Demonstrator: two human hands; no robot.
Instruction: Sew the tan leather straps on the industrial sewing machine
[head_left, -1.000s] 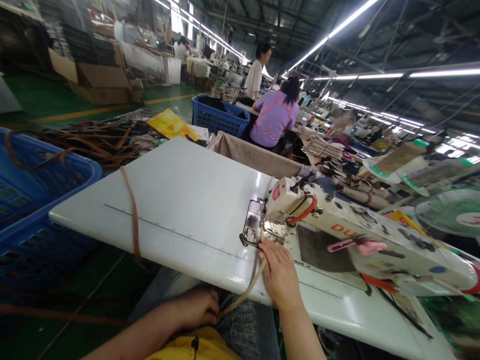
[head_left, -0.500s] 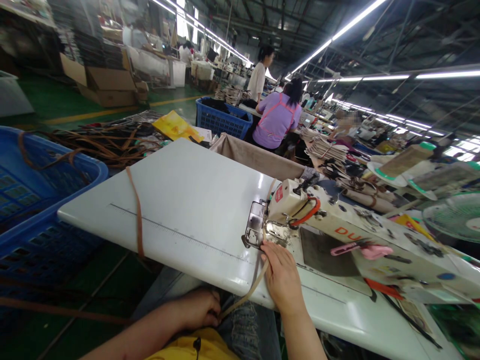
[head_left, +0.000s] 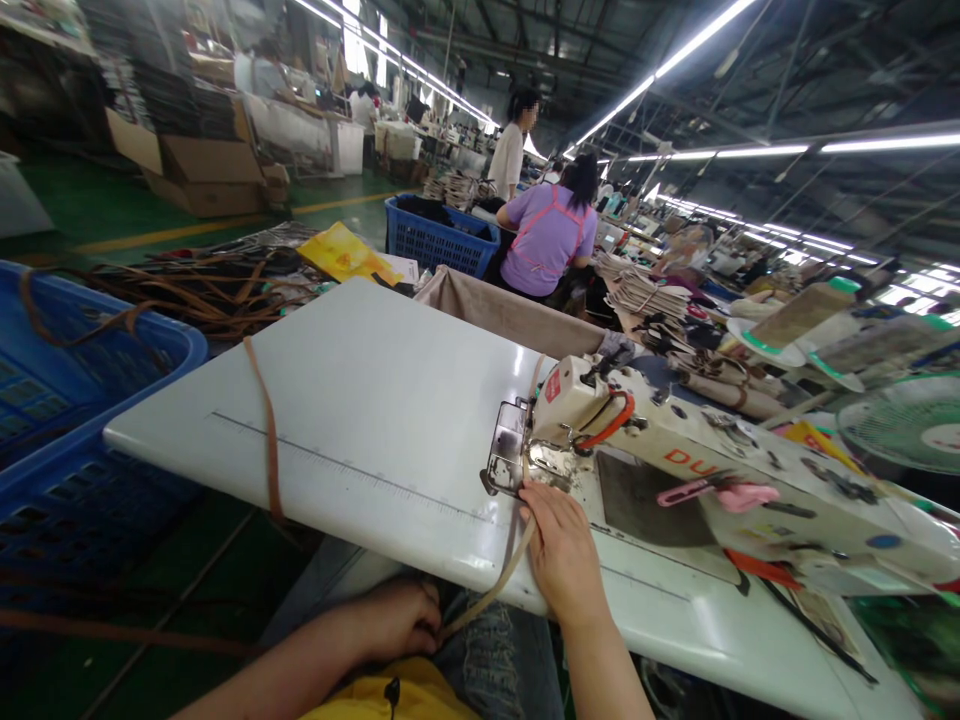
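- The strap [head_left: 501,572], a narrow tan band, runs from your lap up over the near edge of the desk [head_left: 375,400] to the needle area of the sewing machine [head_left: 675,470].
- Your right hand [head_left: 564,550] lies flat on the desk at the machine's foot, fingers [head_left: 534,500] stretched forward and pressed beside the strap, touching it where it enters the metal guide [head_left: 506,458].
- Your left hand [head_left: 401,618] sits below the desk edge at your lap, fingers curled shut around the strap's lower end.
- Between the two hands the strap hangs in a shallow slanted line, off the desk.
- The machine's white arm stretches to the right, with an orange loop [head_left: 611,420] near its head and a pink clip [head_left: 731,494] on its bed.
- A second brown strap [head_left: 266,430] is draped across the left part of the desk, one end dropping over the near edge.
- A blue crate [head_left: 90,400] stands left of the desk with brown straps over its rim.
- Beyond the desk lies a heap of brown straps [head_left: 217,280] and a yellow sheet [head_left: 341,252].
- Farther back sits a person in a purple top [head_left: 547,245], beside a blue basket [head_left: 439,235]; another person in white [head_left: 510,155] stands behind.
- A fan [head_left: 904,420] is at the far right.
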